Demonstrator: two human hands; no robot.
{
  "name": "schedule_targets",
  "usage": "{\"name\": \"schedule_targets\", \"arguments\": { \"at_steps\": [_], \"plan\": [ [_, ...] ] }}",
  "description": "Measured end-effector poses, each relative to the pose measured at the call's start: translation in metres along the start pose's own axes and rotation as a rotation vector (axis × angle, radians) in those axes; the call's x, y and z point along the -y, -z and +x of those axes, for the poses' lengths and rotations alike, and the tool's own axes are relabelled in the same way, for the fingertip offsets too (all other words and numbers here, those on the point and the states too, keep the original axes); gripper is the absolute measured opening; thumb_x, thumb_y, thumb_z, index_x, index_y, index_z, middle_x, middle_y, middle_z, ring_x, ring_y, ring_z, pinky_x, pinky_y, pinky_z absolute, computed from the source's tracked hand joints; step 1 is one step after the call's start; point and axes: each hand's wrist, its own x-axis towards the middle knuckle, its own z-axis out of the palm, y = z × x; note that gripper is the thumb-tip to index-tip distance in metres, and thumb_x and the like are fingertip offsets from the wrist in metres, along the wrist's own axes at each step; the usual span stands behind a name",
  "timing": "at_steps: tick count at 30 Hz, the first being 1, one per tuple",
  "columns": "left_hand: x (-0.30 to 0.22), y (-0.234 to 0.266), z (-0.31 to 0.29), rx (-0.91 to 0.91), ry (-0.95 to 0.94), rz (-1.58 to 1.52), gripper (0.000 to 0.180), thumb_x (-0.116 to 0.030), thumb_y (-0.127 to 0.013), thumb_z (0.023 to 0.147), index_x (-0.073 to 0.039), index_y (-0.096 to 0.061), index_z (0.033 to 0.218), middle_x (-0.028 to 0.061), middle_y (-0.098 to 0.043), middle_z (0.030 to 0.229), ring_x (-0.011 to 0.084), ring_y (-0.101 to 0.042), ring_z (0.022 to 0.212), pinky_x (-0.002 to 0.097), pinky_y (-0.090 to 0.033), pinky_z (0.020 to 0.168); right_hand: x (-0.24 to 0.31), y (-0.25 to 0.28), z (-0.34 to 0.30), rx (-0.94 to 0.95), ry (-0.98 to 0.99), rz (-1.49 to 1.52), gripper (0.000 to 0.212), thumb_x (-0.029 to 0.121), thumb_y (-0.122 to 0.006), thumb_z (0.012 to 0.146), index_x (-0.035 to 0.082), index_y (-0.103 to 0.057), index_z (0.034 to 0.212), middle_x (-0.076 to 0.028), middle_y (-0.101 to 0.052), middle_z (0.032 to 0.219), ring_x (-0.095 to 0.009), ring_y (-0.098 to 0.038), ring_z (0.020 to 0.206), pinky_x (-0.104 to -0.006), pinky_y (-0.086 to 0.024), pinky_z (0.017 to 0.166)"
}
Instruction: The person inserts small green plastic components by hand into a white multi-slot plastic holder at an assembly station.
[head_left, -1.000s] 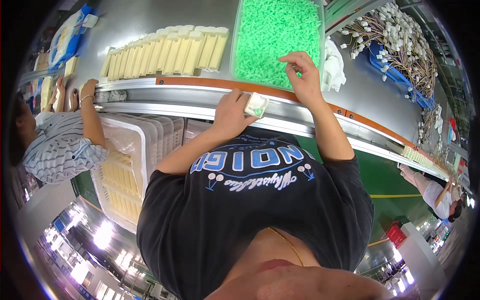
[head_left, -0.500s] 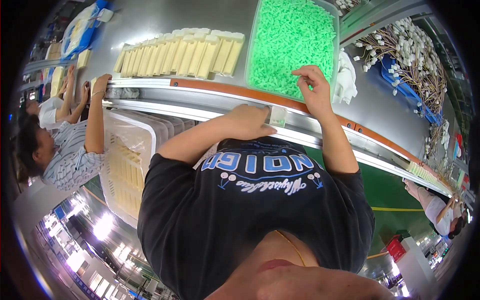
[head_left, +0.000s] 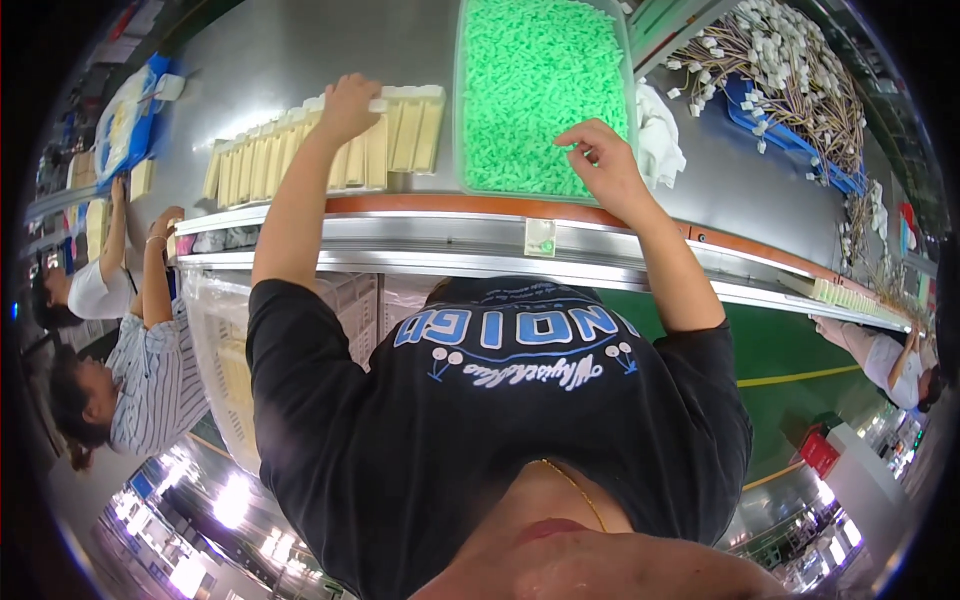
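A row of long cream-coloured blocks with white ends (head_left: 270, 158) lies on the metal bench at the left. My left hand (head_left: 348, 108) reaches onto this row, its fingers closed around the far end of one block; the fingertips are partly hidden. Over the near right corner of a clear bin filled with small green pieces (head_left: 540, 90), my right hand (head_left: 606, 168) hovers with thumb and fingers curled together. What it pinches, if anything, is too small to make out. A small pale square piece with a green spot (head_left: 540, 238) rests on the metal rail before me.
White cloth or plastic (head_left: 658, 135) lies right of the bin. Farther right, a blue tray (head_left: 770, 130) is heaped with brown wires and white connectors. A co-worker in a striped shirt (head_left: 165, 380) sits at the left, beside a plastic-lined crate (head_left: 225, 340).
My left hand has left the pale square piece at the rail and moved up and left onto the cream blocks. My right hand stays by the green pieces. The whole view has shifted slightly.
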Motion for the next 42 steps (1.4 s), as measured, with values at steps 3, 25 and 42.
{"name": "schedule_targets", "arguments": {
  "at_steps": [3,25,42],
  "plan": [
    [0.009,0.035,-0.009,-0.069,0.016,-0.632,0.018,-0.009,-0.059,0.067,-0.01,-0.055,0.084,0.0058,-0.056,0.091,0.024,-0.053,0.089,0.0351,-0.042,0.074,-0.003,0.001,0.01,0.207,-0.037,-0.168,0.017,0.001,-0.051,0.075,0.003,-0.059,0.089,-0.008,-0.054,0.09,-0.016,-0.052,0.075,-0.0257,-0.042,0.065],
    [-0.146,0.05,-0.052,-0.003,0.287,-2.325,0.041,-0.02,-0.044,0.087,-0.011,-0.027,0.123,0.02,-0.054,0.1,0.0282,-0.057,0.083,0.0349,-0.05,0.071,-0.015,-0.059,0.038,0.576,0.165,-0.709,0.014,0.001,-0.046,0.068,0.003,-0.056,0.077,-0.017,-0.058,0.077,-0.033,-0.056,0.075,-0.0424,-0.045,0.063],
    [-0.16,0.047,-0.068,0.437,0.579,-2.456,0.029,-0.033,-0.043,0.087,-0.005,-0.053,0.088,0.012,-0.058,0.076,0.0193,-0.057,0.066,0.0284,-0.047,0.056,-0.023,-0.032,0.044,0.48,0.068,-0.668,0.011,-0.001,-0.05,0.065,0.002,-0.056,0.074,-0.017,-0.058,0.074,-0.032,-0.057,0.07,-0.0372,-0.045,0.059]
  ]
}}
